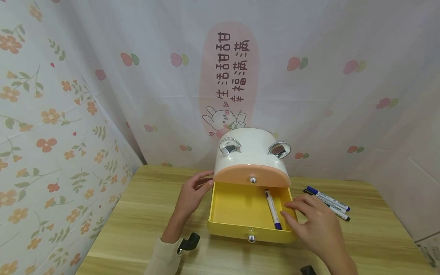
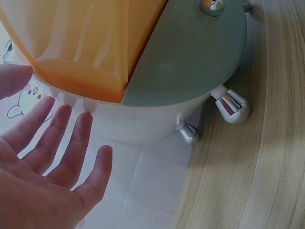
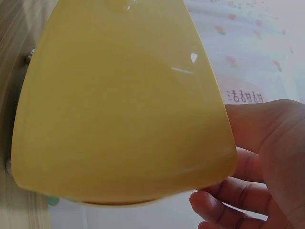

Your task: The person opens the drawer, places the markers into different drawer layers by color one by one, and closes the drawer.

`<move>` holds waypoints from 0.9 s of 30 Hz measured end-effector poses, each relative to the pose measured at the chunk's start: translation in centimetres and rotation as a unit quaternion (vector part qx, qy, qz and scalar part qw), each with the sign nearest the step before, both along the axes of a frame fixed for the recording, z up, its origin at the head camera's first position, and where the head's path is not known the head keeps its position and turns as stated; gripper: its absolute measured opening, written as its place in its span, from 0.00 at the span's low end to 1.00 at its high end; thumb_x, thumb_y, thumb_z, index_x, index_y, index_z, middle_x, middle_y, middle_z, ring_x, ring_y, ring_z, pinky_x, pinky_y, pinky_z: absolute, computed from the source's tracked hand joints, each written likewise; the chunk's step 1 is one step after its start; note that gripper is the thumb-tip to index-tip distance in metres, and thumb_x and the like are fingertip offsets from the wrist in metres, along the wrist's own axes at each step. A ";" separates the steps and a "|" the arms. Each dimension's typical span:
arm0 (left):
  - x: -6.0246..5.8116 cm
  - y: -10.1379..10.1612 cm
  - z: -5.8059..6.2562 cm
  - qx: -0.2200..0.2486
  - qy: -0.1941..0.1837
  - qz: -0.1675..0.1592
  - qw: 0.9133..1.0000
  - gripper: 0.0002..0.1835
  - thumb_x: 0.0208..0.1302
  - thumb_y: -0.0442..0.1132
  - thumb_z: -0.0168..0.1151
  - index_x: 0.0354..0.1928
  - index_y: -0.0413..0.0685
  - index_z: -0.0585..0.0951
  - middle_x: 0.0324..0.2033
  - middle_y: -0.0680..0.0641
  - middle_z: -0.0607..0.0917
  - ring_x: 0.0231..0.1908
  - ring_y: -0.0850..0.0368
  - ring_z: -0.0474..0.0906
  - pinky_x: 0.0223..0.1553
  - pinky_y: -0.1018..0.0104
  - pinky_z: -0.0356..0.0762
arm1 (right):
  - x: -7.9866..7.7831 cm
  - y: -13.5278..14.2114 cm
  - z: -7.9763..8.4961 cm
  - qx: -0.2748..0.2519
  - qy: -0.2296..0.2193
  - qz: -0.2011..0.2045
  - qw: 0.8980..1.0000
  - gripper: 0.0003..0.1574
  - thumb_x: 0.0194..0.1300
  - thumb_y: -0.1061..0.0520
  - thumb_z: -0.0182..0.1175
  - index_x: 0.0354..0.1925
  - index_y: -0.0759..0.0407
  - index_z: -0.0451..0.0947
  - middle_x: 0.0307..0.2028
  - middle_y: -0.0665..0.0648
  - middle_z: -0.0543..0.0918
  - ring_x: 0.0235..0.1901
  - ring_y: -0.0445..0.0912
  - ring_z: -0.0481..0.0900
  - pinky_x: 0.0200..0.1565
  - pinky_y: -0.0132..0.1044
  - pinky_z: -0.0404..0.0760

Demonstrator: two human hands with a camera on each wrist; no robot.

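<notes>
A white desk organizer (image 1: 252,154) with a peach upper front (image 1: 237,176) stands at the back of the table. Its yellow lower drawer (image 1: 230,228) is pulled out. Inside, a white marker (image 1: 272,208) with a blue end lies along the right side. My left hand (image 1: 191,194) is at the organizer's left side, fingers extended; in the left wrist view the fingertips (image 2: 83,119) are by its white shell. My right hand (image 1: 317,221) reaches over the drawer's right wall, thumb and index finger apart near the marker. The right wrist view hides part of it behind the drawer.
Several markers (image 1: 331,203) with blue and black ends lie on the wooden table (image 1: 137,217), right of the organizer. Shiny round knobs (image 1: 252,238) project from the fronts. A printed white curtain (image 1: 165,95) hangs behind, and a floral one (image 1: 51,152) hangs at left.
</notes>
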State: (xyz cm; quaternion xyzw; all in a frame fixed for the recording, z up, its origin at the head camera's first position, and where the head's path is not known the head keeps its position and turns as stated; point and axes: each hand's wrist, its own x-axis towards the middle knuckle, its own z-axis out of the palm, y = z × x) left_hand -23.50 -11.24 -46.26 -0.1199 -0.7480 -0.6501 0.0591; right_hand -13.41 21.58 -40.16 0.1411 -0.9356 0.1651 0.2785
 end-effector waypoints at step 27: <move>0.1 0.2 0.4 -0.012 -0.012 0.006 1.000 0.19 0.68 0.44 0.63 0.59 0.52 0.80 0.57 0.48 0.80 0.57 0.46 0.77 0.58 0.46 0.73 | -3.0 6.6 -3.1 -0.122 0.023 -0.032 0.992 0.08 0.57 0.59 0.72 0.38 0.53 0.86 0.36 0.47 0.85 0.33 0.34 0.78 0.34 0.14 0.71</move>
